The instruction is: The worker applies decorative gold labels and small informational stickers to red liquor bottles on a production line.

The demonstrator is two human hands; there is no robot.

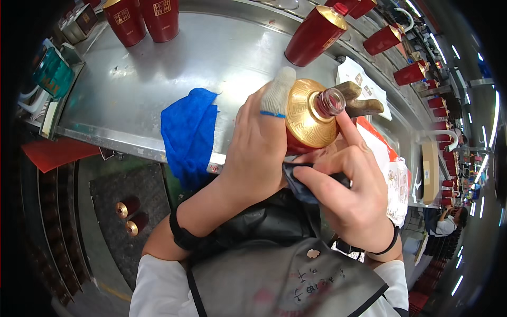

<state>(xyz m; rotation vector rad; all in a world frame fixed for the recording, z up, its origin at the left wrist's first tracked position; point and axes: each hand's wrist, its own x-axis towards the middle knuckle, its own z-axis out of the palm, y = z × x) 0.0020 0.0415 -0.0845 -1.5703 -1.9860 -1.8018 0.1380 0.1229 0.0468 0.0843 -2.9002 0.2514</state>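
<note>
Taking the view as a clock face with twelve away from the person, the gold-shouldered red bottle [309, 119] is held up at two o'clock, its clear glass neck [331, 100] bare and tilted to the right. The left hand [256, 132] is clamped round its side; the right hand [348, 182] has thumb and fingers closed on a dark cloth [302, 185], the index finger close beside the neck. The bottle is probably stiff, fairly weighty and slick on its glossy shoulder, with the threaded rim the likeliest part to chip, so a full grip round the body should serve better than the neck. Two brown stubs [364, 108] jut out past it at three; whether they are covered fingertips I cannot tell. A capped red bottle [317, 37] stands near, at one. The metal surface [132, 95] offers open room around eleven, beyond a blue cloth [190, 127] draped over the near edge at ten.
</note>
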